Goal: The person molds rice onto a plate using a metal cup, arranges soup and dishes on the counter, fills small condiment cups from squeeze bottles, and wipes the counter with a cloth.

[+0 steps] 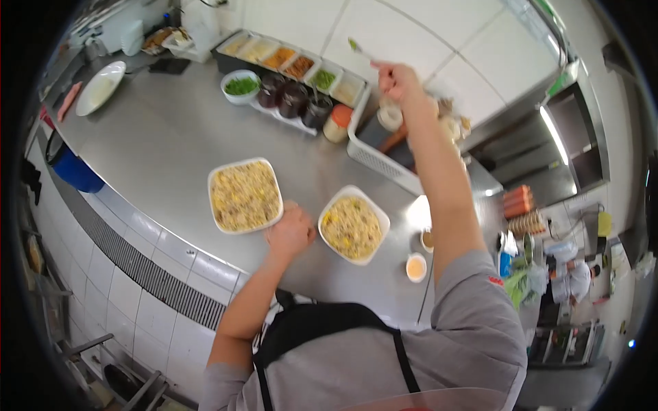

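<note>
My left hand [290, 230] rests on the steel counter, its fingers curled, beside the lower right corner of a square white tub [245, 195] filled with a yellow and brown crumbly food mix. Just right of that hand stands a second white tub [354, 226] with similar food. My right hand [399, 82] is raised and stretched forward over the white basket, closed on the end of a thin utensil [365, 53]. Something green shows at the utensil's far tip, in front of the tiled wall.
Topping trays [299, 66], a bowl of chopped greens [240, 87], dark jars [293, 100] and a red-lidded jar [337, 123] stand near the white basket [384, 168]. Small cups [416, 268] sit right. An oval plate [101, 88] lies far left. Another person [579, 281] stands far right.
</note>
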### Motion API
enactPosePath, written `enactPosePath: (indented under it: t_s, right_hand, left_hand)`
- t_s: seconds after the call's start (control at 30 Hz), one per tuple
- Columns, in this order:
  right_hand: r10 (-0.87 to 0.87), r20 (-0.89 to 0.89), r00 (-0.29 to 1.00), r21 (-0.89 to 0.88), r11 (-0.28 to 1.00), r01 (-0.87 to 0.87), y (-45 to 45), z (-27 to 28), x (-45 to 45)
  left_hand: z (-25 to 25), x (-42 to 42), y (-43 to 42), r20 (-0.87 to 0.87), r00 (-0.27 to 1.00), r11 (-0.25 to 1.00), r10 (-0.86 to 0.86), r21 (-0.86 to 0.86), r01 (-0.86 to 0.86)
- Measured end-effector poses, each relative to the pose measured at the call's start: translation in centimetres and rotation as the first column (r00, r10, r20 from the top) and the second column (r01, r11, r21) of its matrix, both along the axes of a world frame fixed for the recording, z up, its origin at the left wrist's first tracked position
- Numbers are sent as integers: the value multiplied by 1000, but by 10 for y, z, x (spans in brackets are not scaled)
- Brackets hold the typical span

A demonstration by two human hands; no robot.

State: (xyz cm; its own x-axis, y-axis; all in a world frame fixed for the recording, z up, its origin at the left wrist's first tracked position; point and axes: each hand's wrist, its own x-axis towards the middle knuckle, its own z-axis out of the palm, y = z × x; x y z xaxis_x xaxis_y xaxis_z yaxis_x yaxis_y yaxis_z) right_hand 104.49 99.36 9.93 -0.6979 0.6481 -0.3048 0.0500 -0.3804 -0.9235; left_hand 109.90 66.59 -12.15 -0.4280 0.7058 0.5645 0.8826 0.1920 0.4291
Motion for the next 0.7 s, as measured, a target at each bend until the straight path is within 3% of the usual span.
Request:
enactPosePath:
  t_s: [0.07,0.13,0.2,0.27,0.3,0.37,0.43,0.5,0.6,0.67,0.7]
  right_hand:
    - [62,-88,994,49,997,-58,-10,18,46]
    - [131,-130,983,-73,987,-141,-27,34,107]
    - [120,-119,986,-64,990,-128,-45,36,171]
    - [-81,-35,996,-18,997,81,-69,27,235]
    - [-132,64,989,134,983,122,-77,16,267]
    - [-212,124,969,93,975,201,-106,-2,326]
    - [-395,241,887,58,918,393,-136,-23,372]
    - [-443,296,846,90,895,437,-164,-48,408]
    - [-605,360,711,338,794,505,-199,-97,438]
    - [-649,433,625,722,666,190,-217,-128,451]
    - [-686,357,634,893,449,-19,-223,-134,448]
  left_hand:
    - [7,0,0,-2,1000,1000,7,-17,-7]
    - [10,4,0,1,1000,998,27,-65,-27]
    - [12,6,1,-5,1000,996,18,-85,-18]
    - [10,5,2,-1,1000,995,-11,-99,10]
    - [8,5,2,-5,1000,993,-13,-114,12]
    - [5,5,4,-16,1000,990,-12,-141,9]
    - [9,7,5,-64,998,995,-28,-99,22]
    - [7,7,6,-103,994,996,-37,-90,27]
    - [6,8,7,-115,993,995,-33,-95,22]
    - [5,8,7,-115,993,993,-28,-118,15]
    - [5,8,7,-106,994,990,-23,-139,8]
